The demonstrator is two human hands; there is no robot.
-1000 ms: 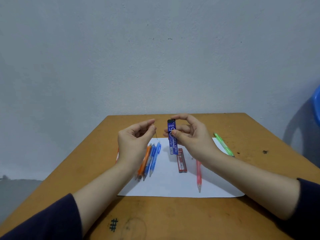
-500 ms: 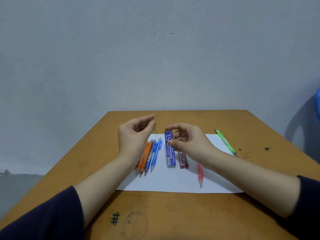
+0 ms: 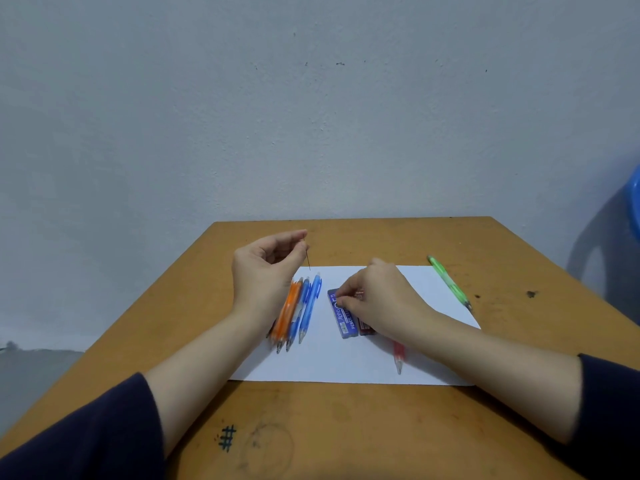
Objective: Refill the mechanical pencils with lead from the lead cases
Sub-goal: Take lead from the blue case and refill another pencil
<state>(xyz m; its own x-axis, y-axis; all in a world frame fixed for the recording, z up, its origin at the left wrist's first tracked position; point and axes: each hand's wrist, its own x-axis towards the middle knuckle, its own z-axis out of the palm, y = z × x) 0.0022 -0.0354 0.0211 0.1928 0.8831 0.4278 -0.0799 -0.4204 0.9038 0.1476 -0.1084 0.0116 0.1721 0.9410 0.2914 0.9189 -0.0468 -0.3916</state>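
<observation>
noted blue lead case point(image 3: 348, 323) lowered from upright to flat on paper point(image 3: 346, 362), just left of red lead case point(image 3: 366, 329), right hand point(image 3: 377, 299) still pinching its far end; left hand point(image 3: 263, 268) pinching one lead point(image 3: 307, 259) above left pencils point(image 3: 298, 313); judged lead drawn, no pencil opened, refilling still ahead.

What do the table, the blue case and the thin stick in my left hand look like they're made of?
The table: likely wood or wood laminate, matte brown, scuffed and ink-marked. The blue case: probably hard plastic, smooth, with printed lettering. The stick pinched by the left hand: thin, dark and straight, probably graphite pencil lead.
</observation>
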